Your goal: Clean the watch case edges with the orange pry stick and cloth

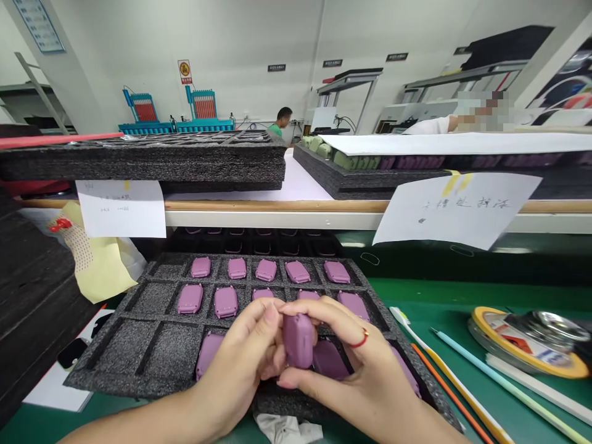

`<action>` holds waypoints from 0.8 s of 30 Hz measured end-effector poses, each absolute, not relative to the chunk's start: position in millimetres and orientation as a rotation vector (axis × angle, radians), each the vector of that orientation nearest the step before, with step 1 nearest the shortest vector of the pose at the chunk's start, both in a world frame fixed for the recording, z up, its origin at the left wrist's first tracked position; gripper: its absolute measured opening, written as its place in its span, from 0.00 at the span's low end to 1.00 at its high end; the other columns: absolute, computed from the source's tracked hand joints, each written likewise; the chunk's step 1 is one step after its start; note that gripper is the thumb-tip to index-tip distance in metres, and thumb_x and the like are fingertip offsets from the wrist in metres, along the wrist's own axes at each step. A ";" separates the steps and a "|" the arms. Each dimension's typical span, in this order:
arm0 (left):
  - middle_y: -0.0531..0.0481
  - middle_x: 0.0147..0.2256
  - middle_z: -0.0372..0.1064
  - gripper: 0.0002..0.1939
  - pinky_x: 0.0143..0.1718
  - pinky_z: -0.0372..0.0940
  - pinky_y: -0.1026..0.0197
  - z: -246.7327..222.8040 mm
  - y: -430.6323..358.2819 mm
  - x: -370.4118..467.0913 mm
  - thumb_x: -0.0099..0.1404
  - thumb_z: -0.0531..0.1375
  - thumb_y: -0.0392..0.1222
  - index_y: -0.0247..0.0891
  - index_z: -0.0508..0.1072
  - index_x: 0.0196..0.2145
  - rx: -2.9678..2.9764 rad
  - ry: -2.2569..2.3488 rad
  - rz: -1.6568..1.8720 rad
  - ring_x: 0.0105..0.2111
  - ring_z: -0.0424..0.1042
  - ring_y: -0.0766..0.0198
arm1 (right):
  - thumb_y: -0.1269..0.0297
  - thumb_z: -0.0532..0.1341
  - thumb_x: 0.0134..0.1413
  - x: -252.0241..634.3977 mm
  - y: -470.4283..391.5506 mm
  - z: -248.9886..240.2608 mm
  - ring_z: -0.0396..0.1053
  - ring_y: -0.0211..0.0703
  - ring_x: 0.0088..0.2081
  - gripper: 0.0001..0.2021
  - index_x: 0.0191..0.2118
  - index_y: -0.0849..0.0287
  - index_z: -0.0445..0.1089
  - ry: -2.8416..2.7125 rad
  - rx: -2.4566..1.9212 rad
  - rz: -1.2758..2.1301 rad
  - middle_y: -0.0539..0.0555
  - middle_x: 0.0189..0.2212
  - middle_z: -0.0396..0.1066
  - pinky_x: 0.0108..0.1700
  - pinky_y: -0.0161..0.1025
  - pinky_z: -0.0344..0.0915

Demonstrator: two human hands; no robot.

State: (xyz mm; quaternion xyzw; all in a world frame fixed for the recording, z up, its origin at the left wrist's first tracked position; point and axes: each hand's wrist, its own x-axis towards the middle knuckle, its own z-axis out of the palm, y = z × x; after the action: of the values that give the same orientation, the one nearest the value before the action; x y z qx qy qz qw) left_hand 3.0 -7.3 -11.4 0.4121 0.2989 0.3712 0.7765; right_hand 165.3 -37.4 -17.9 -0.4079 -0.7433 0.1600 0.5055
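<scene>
A purple watch-like case [298,340] is held on edge between both hands, above a black foam tray [171,348]. My left hand [247,351] pinches its left side with thumb and fingers. My right hand [345,348], with a red string ring on one finger, grips its top and bottom from the right. More purple cases [226,301] lie in the tray's compartments, some partly hidden behind my hands. Several compartments at the tray's left hold nothing.
Right of the tray lie a toothbrush [439,364], a blue pen-like stick [499,373] and a yellow tape roll [522,345]. A shelf edge [277,217] with taped papers runs behind. White crumpled tissue [289,430] sits in front. Two people are in the background.
</scene>
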 end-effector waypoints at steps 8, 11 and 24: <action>0.58 0.21 0.61 0.24 0.22 0.48 0.69 -9.8 -6.0 1.9 0.59 0.68 0.61 0.36 0.70 0.34 0.760 0.657 0.800 0.20 0.52 0.75 | 0.68 0.76 0.45 163.7 -36.9 -18.7 0.76 0.39 0.39 0.33 0.56 0.46 0.67 -1.729 -0.932 0.521 0.47 0.44 0.78 0.45 0.34 0.75; 0.58 0.21 0.60 0.24 0.22 0.50 0.69 -11.9 -5.7 2.3 0.60 0.67 0.62 0.36 0.70 0.35 0.781 0.664 0.803 0.19 0.53 0.74 | 0.67 0.76 0.45 162.5 -35.6 -19.4 0.76 0.40 0.40 0.32 0.56 0.47 0.67 -1.737 -0.957 0.487 0.48 0.45 0.78 0.45 0.34 0.74; 0.59 0.26 0.62 0.21 0.13 0.53 0.73 -16.9 -17.5 -5.0 0.67 0.59 0.61 0.39 0.64 0.40 1.401 0.793 0.875 0.15 0.56 0.77 | 0.65 0.75 0.47 167.4 -36.0 -25.5 0.69 0.39 0.33 0.30 0.56 0.47 0.69 -1.879 -0.913 0.423 0.47 0.33 0.69 0.38 0.34 0.70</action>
State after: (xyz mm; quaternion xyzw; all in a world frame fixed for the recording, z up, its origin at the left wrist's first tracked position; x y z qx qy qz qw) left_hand -5.0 -17.5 -16.9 0.6066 0.3433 0.3788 0.6089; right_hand 167.4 -36.0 -25.5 -0.3748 -0.7715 0.1738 0.4838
